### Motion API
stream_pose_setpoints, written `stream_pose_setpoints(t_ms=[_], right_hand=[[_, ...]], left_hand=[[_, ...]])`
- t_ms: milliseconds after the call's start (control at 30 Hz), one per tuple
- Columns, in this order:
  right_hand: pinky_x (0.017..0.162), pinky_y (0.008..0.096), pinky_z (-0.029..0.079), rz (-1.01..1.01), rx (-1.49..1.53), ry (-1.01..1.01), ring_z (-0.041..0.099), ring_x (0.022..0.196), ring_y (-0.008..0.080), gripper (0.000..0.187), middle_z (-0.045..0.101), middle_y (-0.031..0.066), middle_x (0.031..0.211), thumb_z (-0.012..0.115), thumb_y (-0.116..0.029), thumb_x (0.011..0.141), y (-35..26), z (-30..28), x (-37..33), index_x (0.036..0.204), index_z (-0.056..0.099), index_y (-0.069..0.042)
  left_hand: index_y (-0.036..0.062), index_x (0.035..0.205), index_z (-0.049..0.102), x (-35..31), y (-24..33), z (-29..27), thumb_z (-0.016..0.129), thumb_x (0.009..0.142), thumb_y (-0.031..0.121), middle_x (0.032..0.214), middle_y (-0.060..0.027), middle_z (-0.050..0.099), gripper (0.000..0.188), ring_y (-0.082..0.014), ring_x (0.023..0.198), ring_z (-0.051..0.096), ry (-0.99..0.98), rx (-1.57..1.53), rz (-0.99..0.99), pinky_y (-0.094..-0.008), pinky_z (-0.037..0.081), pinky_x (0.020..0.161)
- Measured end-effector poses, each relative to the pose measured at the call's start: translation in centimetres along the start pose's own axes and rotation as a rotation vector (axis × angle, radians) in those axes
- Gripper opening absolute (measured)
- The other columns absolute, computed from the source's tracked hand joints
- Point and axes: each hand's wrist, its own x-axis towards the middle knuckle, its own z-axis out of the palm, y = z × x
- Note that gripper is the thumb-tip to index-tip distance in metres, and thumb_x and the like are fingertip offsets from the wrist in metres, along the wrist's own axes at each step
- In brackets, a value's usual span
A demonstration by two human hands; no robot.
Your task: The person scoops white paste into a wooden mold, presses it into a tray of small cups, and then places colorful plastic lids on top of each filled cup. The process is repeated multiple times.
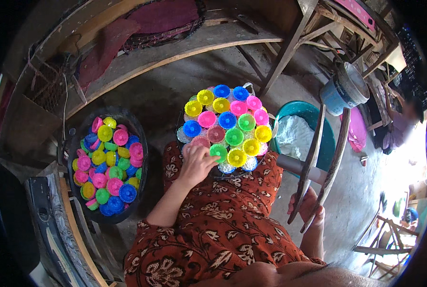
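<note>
In front of my lap sits a round cluster of small fluted plastic cups (227,120) in yellow, blue, pink and green, with clear and white ones lower around its edge. My left hand (196,165) is at the near left of the cluster. Its thumb and fingers pinch the rim of a green cup (218,152). Over on the right, my right hand (310,208) is closed around the lower part of a pair of dark wooden sticks (329,165). Their upper ends reach a grey-blue bucket (338,93); whether they are joined to it I cannot tell. A grey tube (292,164) passes behind the sticks.
To the left, a black tub (141,191) holds many loose coloured cups. A teal basin (329,126) with a white mass inside stands at the right. A wooden bench (175,50) runs across the back. Farther right are a pink plastic piece (358,131) and another person (404,122).
</note>
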Motion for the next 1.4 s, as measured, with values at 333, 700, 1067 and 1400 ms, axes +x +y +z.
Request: stream_pose_setpoints(t_ms=[333, 700, 1067, 1400], right_hand=[[0.065, 0.0386, 0.054, 0.062, -0.003, -0.029, 0.062, 0.077, 0.0281, 0.101, 0.058, 0.0175, 0.097, 0.073, -0.063, 0.061, 1.2, 0.0, -0.1, 0.129, 0.034, 0.0], [0.065, 0.0374, 0.054, 0.055, 0.004, 0.011, 0.063, 0.076, 0.0284, 0.102, 0.058, 0.0182, 0.096, 0.074, -0.061, 0.059, 1.8, -0.1, -0.5, 0.129, 0.034, 0.002], [0.067, 0.0384, 0.053, 0.072, -0.016, -0.009, 0.062, 0.078, 0.0286, 0.106, 0.058, 0.0181, 0.098, 0.075, -0.061, 0.059, 2.2, -0.8, -0.7, 0.131, 0.031, 0.003], [0.07, 0.04, 0.053, 0.097, -0.008, -0.032, 0.062, 0.087, 0.0295, 0.101, 0.056, 0.0203, 0.103, 0.073, -0.055, 0.061, 2.4, -1.0, -0.9, 0.131, 0.031, 0.004]], left_hand=[[0.0165, 0.074, 0.067, -1.8, -2.8, -1.8, 0.071, 0.075, 0.032, 0.075, -0.0008, 0.056, 0.016, -0.0236, 0.081, 0.054, 0.189, 0.215, -0.6, -0.0418, 0.037, 0.075], [0.0112, 0.064, 0.065, -0.6, -4.5, 0.4, 0.065, 0.074, 0.046, 0.077, -0.0049, 0.059, 0.036, -0.0271, 0.087, 0.055, -0.045, 0.163, -0.806, -0.0452, 0.036, 0.08], [0.0114, 0.067, 0.067, 0.0, -5.3, 0.0, 0.066, 0.07, 0.037, 0.082, -0.0048, 0.061, 0.026, -0.027, 0.091, 0.054, -0.064, 0.203, -0.779, -0.0447, 0.036, 0.082], [0.0125, 0.067, 0.066, 0.3, -5.4, -0.2, 0.068, 0.07, 0.038, 0.081, -0.0058, 0.06, 0.025, -0.0269, 0.089, 0.054, -0.077, 0.205, -0.713, -0.0445, 0.036, 0.079]])
